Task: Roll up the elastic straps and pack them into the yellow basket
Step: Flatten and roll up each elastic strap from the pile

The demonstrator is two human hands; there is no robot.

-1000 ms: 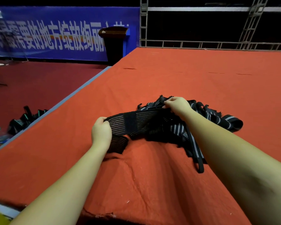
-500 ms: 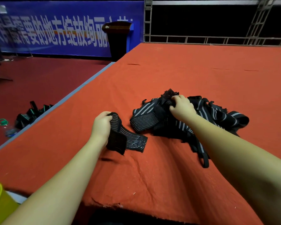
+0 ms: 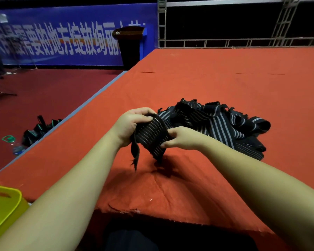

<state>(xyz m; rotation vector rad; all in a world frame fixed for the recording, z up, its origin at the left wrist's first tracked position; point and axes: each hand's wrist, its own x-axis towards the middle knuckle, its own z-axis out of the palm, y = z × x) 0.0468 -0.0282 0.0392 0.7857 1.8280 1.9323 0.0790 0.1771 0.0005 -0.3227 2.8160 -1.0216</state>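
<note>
Strap (image 3: 151,135), black with pale stripes, hangs above the red desk (image 3: 225,78), gripped by both hands: left hand (image 3: 130,125) curls round its top, right hand (image 3: 182,139) pinches its edge. Pile (image 3: 219,122) lies just behind. Basket (image 3: 4,205) sits lower left.

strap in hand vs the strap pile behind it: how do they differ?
The held strap is one piece, lifted off the red cloth, gripped by left hand and right hand; the strap pile is many pieces, tangled, lying on the cloth untouched. The held strap's loose end dangles; the pile sprawls flat. Both are black with pale stripes.
</note>
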